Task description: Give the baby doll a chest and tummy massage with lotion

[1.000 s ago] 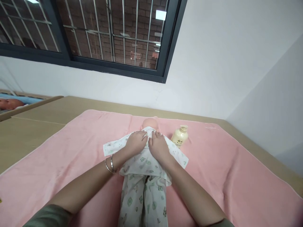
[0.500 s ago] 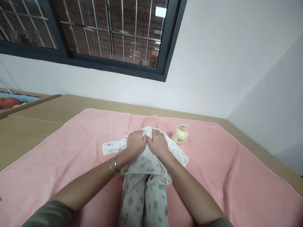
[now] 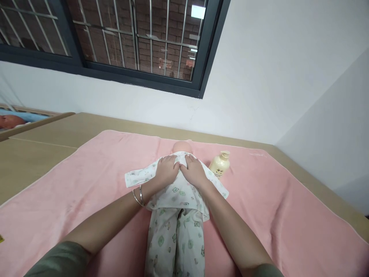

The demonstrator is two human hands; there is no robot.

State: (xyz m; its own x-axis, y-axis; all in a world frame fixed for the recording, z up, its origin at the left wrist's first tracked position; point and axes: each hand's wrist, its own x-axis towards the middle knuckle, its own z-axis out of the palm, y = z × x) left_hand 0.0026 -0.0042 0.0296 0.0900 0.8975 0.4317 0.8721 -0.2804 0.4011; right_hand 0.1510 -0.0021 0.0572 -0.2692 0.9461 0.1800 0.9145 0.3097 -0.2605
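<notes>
A baby doll (image 3: 181, 147) lies on its back on a pink towel (image 3: 95, 177), dressed in a white printed top (image 3: 175, 192) and matching trousers (image 3: 174, 242). Only the top of its head shows beyond my hands. My left hand (image 3: 165, 171), with bangles on the wrist, lies flat on the left side of the doll's chest. Beside it my right hand (image 3: 193, 172) presses flat on the right side of the chest. The fingertips of both hands meet near the collar. Neither hand holds anything.
A cream pump bottle (image 3: 219, 165) lies on the towel just right of the doll's shoulder. The towel covers a tan surface (image 3: 43, 142) against a white wall under a barred window. A cot with another doll (image 3: 10, 121) is at far left.
Both hands have slid a little up the doll's chest toward the collar and drawn closer together. The view has shifted slightly.
</notes>
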